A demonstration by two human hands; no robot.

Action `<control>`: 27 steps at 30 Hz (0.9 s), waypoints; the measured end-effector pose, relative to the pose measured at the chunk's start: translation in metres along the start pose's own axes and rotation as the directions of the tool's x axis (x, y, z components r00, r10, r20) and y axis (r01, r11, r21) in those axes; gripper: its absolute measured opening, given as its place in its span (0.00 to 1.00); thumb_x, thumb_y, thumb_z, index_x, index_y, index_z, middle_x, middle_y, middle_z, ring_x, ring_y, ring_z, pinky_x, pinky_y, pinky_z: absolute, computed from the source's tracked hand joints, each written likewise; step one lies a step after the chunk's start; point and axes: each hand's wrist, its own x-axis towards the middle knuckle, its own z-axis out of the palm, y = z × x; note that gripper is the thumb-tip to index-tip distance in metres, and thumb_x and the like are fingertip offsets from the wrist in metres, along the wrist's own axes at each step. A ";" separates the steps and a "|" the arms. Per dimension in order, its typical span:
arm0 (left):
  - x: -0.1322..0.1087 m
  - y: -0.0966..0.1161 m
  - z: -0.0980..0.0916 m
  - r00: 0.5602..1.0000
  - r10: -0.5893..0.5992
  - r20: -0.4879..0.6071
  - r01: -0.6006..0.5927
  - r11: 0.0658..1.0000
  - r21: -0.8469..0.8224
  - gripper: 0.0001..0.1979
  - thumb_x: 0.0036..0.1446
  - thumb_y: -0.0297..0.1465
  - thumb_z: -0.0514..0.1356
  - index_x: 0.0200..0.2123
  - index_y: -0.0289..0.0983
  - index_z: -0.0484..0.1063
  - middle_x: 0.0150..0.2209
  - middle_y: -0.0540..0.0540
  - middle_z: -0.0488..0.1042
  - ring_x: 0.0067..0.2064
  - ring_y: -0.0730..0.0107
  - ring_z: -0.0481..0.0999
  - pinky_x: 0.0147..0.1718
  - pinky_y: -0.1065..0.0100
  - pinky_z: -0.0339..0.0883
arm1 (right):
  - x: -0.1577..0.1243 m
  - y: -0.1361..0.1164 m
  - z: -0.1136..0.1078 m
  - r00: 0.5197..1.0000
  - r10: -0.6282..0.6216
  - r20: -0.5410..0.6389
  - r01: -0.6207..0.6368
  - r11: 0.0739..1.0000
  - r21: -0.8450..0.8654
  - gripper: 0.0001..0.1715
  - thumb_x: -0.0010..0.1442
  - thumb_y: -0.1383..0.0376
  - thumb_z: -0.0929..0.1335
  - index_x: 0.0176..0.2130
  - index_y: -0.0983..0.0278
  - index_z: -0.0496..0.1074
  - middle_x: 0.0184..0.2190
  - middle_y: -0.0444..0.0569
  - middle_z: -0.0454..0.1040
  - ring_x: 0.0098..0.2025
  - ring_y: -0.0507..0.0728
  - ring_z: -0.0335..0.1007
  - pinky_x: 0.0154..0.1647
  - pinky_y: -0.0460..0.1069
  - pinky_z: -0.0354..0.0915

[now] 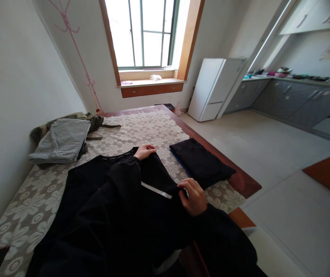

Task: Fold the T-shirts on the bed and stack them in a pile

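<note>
A black top (87, 184) is spread over the patterned cloth in front of me, its neckline towards the far side. My left hand (145, 151) is closed on its upper edge, right of the neckline. Nearer to me, my right hand (193, 197) pinches the same top by its right edge, thumb and fingers together. Between the hands a flap of black fabric is folded over, with a white stripe (156, 190) across it. My dark sleeves cover much of the top's lower part. Just beyond my right hand lies a folded black garment (201, 159) with a blue edge.
A patterned cloth (141, 127) covers the dark red table (244, 184). At the far left, a folded grey garment (62, 140) rests against a camouflage item (95, 121) with straps. A pink coat stand (77, 46), a white fridge (208, 88) and kitchen cabinets (282, 100) stand beyond.
</note>
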 end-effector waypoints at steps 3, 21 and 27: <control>0.004 -0.002 0.005 0.997 -0.016 -0.073 0.014 1.000 -0.024 0.12 0.50 0.38 0.67 0.34 0.36 0.80 0.28 0.47 0.78 0.31 0.69 0.75 0.33 0.69 0.68 | -0.001 0.001 0.000 0.999 0.026 0.024 -0.024 0.997 -0.078 0.11 0.55 0.74 0.63 0.34 0.59 0.67 0.36 0.49 0.73 0.40 0.60 0.68 0.43 0.54 0.61; -0.057 0.021 -0.009 0.995 0.088 -0.044 -0.093 0.986 -0.140 0.22 0.62 0.35 0.60 0.59 0.40 0.67 0.56 0.40 0.74 0.54 0.61 0.75 0.47 0.65 0.72 | 0.006 -0.005 -0.002 0.959 -0.216 0.182 0.221 0.975 -0.009 0.20 0.57 0.75 0.62 0.47 0.59 0.69 0.51 0.52 0.72 0.55 0.63 0.65 0.55 0.57 0.60; -0.107 0.032 -0.016 0.992 0.127 -0.021 -0.125 0.991 0.056 0.19 0.53 0.31 0.66 0.50 0.43 0.76 0.55 0.44 0.73 0.49 0.59 0.76 0.55 0.59 0.67 | 0.006 -0.005 -0.002 0.956 -0.166 0.242 0.190 0.979 -0.079 0.13 0.54 0.75 0.64 0.39 0.62 0.70 0.40 0.52 0.75 0.48 0.63 0.68 0.52 0.58 0.61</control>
